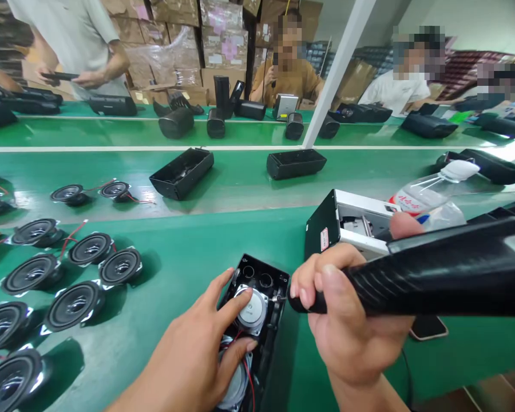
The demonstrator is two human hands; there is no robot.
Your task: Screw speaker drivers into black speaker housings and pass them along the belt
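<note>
My right hand [347, 315] is closed around a black electric screwdriver [446, 272], held almost level. Its bit end reaches the right side of a black speaker housing [278, 277], close to a speaker driver's mounting corner. Inside the housing lie two drivers, backs up: one silver driver [253, 312] and a second driver [236, 384] nearer me, with red wires beside them. Spread over the housing is my left hand [197, 337], one fingertip resting on the first driver's back and the thumb above the second. My palm hides part of the housing's left side.
Several loose speaker drivers [75, 306] lie at left. A silver-and-black boxed device [320, 229] stands behind my right hand, beside a plastic bottle [424, 191]. A phone [429, 328] lies at right. Black housings [182, 174] rest farther back; several people work across the bench.
</note>
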